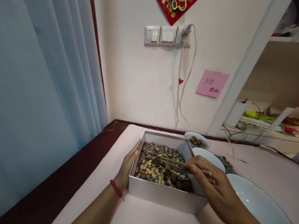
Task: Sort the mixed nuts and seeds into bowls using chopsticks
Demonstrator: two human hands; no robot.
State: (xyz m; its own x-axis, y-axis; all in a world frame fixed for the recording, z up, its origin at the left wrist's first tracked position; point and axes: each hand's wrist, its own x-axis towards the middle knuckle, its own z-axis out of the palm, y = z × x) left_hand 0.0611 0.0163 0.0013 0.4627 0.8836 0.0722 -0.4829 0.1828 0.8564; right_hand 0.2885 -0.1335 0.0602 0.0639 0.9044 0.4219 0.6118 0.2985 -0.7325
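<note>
A white square box (164, 192) stands on the pink table cover, filled with striped sunflower seeds (154, 149), pale peanuts (153, 172) and several round brown nuts (178, 184). My left hand (127, 167), with a red bead bracelet at the wrist, grips the box's left wall; part of its fingers is hidden behind the wall. Wooden chopsticks (173, 163) are pinched in my right hand (209, 176) over the box's right side. Their tips reach down among the seeds and peanuts near the middle. Whether they pinch anything is too small to tell.
Right of the box stand a small bowl of brown nuts (197, 142), a white dish (209, 157) and a larger white bowl (256, 200). Sunflower seeds (226, 164) lie beyond the dish. A white cable (203, 126) hangs from the wall socket onto the table. Shelves are at right.
</note>
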